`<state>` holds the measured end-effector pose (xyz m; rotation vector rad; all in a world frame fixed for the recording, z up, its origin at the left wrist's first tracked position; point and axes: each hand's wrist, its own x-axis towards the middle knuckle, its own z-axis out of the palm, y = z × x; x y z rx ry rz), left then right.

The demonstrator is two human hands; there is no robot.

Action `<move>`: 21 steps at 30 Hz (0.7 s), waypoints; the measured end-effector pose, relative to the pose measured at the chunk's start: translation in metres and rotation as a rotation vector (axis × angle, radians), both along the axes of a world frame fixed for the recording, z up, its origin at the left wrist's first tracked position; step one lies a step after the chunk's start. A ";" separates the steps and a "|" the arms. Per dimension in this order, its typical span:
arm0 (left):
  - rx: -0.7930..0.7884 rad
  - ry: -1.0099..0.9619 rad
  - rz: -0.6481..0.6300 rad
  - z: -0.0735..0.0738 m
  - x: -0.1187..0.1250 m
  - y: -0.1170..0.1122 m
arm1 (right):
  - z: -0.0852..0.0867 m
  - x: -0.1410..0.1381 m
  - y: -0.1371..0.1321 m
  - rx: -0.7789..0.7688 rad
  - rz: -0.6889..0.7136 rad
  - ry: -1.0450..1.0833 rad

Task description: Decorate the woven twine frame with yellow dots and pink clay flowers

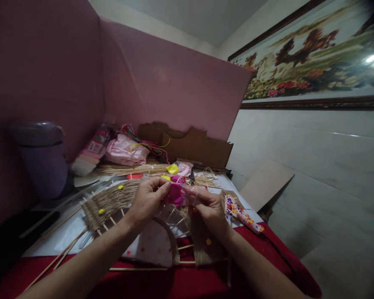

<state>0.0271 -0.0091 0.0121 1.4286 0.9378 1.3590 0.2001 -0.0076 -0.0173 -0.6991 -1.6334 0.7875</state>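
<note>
Between my two hands is a small clear plastic bag (178, 194) with bright magenta material in it. My left hand (151, 197) pinches its left side with thumb and fingers. On the other side, my right hand (210, 209) grips the clear end of the bag. Below them lies an arched piece woven from brown twine on thin sticks (112, 203), dotted with small yellow pieces. White cloth with red spots (152, 245) fills part of its inner curve. My forearms and hands cover some of the weaving.
A flower-patterned glue gun (241, 214) with a black cord lies at the right. Behind the weaving are bundled sticks (127, 169), a yellow packet (172, 168), scissors (192, 178) and torn cardboard (196, 147). A purple bin-like container (43, 162) stands at the left.
</note>
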 end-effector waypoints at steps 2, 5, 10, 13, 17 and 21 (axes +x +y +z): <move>0.009 0.011 0.002 -0.001 0.000 0.000 | -0.003 0.001 0.003 -0.013 0.049 0.000; 0.042 0.046 0.017 -0.002 0.000 0.000 | -0.006 0.002 0.007 -0.023 0.107 -0.016; 0.056 0.088 0.020 -0.005 -0.001 0.002 | -0.008 0.005 0.010 -0.010 0.125 -0.029; 0.064 0.052 0.004 -0.004 0.000 0.002 | -0.006 0.006 0.008 0.050 0.089 -0.095; 0.089 0.016 -0.026 -0.004 0.001 0.002 | 0.001 0.006 0.003 0.073 0.119 -0.127; 0.128 0.057 -0.013 -0.005 0.002 0.001 | 0.005 0.008 0.001 0.090 0.176 -0.171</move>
